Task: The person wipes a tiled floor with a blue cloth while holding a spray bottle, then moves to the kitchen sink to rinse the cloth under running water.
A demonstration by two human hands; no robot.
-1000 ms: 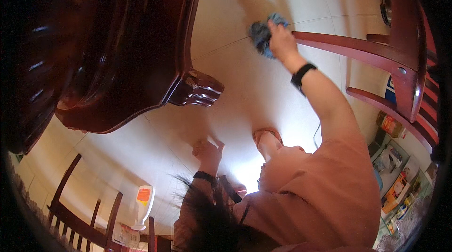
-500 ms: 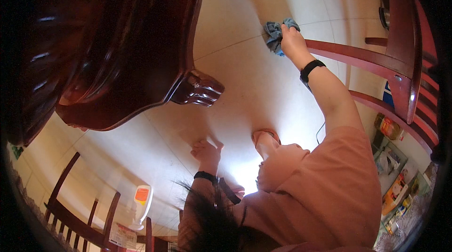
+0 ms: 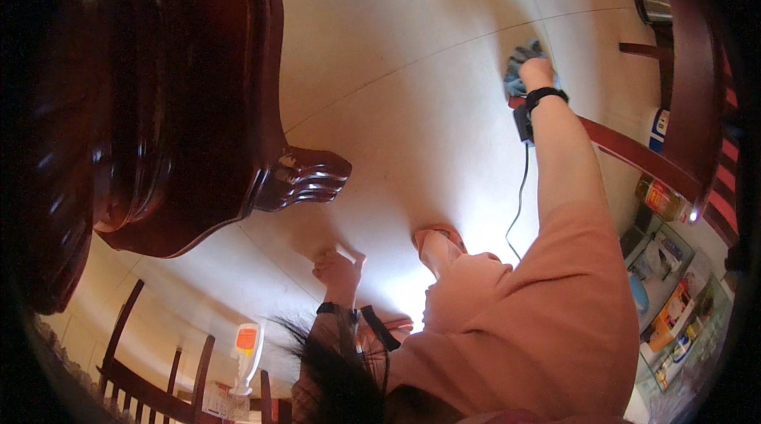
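Note:
My right hand point(image 3: 537, 73) is closed around a crumpled blue-grey cloth point(image 3: 519, 59), beside the end of a reddish-brown wooden chair leg point(image 3: 626, 144). Whether the cloth presses on the floor or the leg cannot be told. A black band with a small box and a thin cord point(image 3: 521, 186) is on that wrist. My left hand point(image 3: 338, 272) holds nothing; its fingers are loosely bent and the thumb stands apart. It is low over the pale tiled floor point(image 3: 372, 131), near the carved foot point(image 3: 313, 177) of a dark, glossy wooden pedestal.
The heavy dark pedestal point(image 3: 198, 107) fills the left side. At the lower left, a white spray bottle with an orange label point(image 3: 247, 349) lies near a slatted chair point(image 3: 151, 380). Shelves point(image 3: 670, 265) with packages and an oil bottle point(image 3: 664, 198) stand at the right.
My right hand has moved right with the cloth, and its arm is straighter. The left hand keeps nearly the same place. The view has shifted, so the pedestal appears farther left.

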